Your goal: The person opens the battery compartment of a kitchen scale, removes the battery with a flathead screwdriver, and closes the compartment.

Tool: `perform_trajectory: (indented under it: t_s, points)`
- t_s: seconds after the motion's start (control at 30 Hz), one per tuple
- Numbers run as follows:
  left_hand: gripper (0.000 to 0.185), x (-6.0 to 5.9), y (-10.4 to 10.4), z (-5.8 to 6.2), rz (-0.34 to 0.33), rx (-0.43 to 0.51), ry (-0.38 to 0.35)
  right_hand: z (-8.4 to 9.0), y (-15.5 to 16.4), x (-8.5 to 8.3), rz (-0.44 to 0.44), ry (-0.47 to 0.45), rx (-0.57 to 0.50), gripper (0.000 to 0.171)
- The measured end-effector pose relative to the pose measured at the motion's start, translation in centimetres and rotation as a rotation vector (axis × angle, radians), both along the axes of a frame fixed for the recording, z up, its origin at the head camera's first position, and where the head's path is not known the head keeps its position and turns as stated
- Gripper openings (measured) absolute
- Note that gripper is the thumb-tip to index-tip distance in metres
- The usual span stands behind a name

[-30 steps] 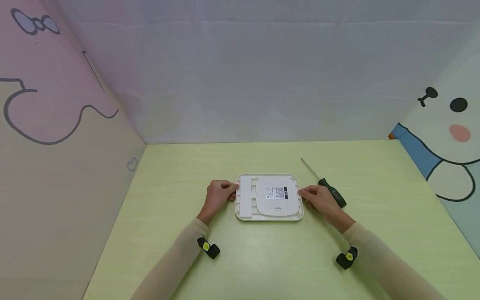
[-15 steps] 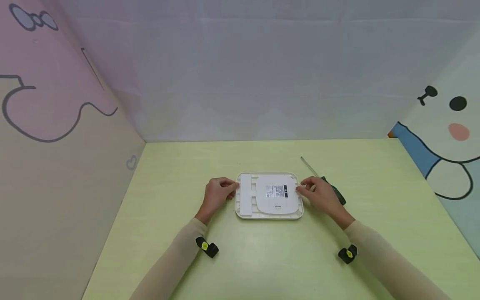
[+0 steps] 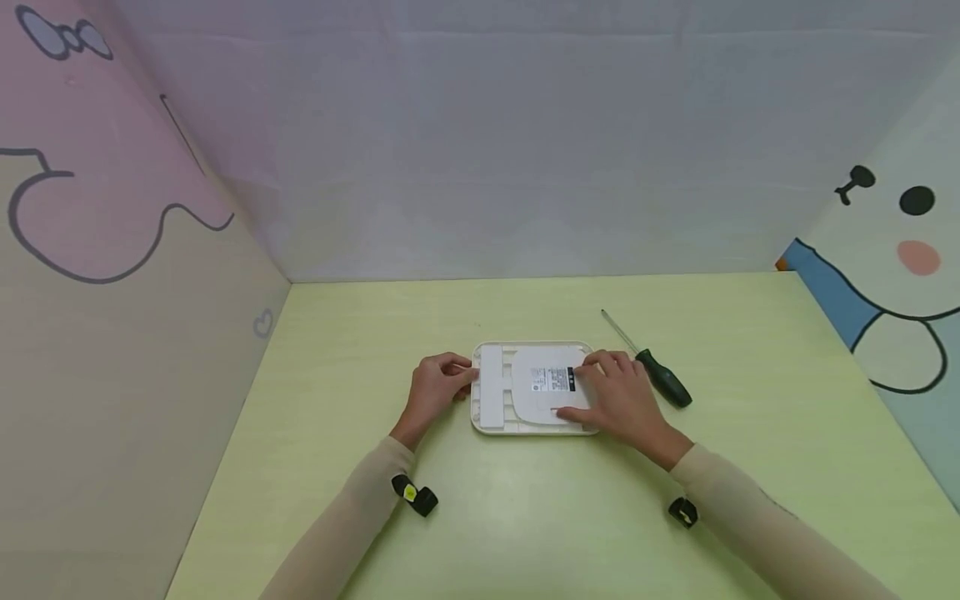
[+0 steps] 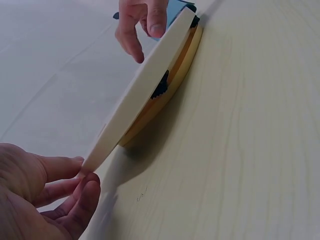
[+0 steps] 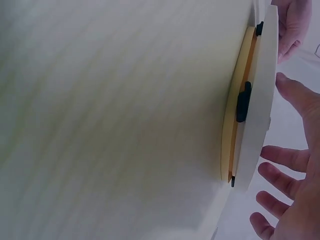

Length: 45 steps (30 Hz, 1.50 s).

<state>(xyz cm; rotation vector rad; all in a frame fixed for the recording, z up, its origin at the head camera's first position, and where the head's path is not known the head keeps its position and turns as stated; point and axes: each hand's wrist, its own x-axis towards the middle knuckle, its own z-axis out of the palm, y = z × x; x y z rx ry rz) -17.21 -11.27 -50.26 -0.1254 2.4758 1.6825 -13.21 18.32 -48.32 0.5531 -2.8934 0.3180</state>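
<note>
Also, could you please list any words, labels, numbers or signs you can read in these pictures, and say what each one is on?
Nothing can be read.
Sticker on the white device: rows of small print and a black bar, too small and blurred to read; the right hand covers part of it.
Screwdriver: no marking visible.
Side walls: cartoon drawings only, no words.
</note>
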Motion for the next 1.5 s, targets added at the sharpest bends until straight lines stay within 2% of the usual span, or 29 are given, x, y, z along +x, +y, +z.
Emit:
perform_trajectory:
  t_s: [0.47,0.8,1.33,1.5]
  points:
    - [0.015,-0.2,0.3,0.0,0.001,-0.018,-0.006,0.3,-0.1,-0.6,0.077,0.108,0.124,0.07]
    - [0.016,0.2,0.4,0.3,0.008,-0.018,-0.003,0.3,0.1,0.1,0.047,0.095,0.109,0.072]
    - [0.013,0.2,0.5,-0.1,0.009,-0.016,0.028,-0.3,0.2,-0.1,0.107,0.202,0.169,0.067]
    - [0.014,0.3,0.5,-0.2,0.01,-0.018,0.037,-0.7,0.2,-0.3,0.14,0.263,0.174,0.065]
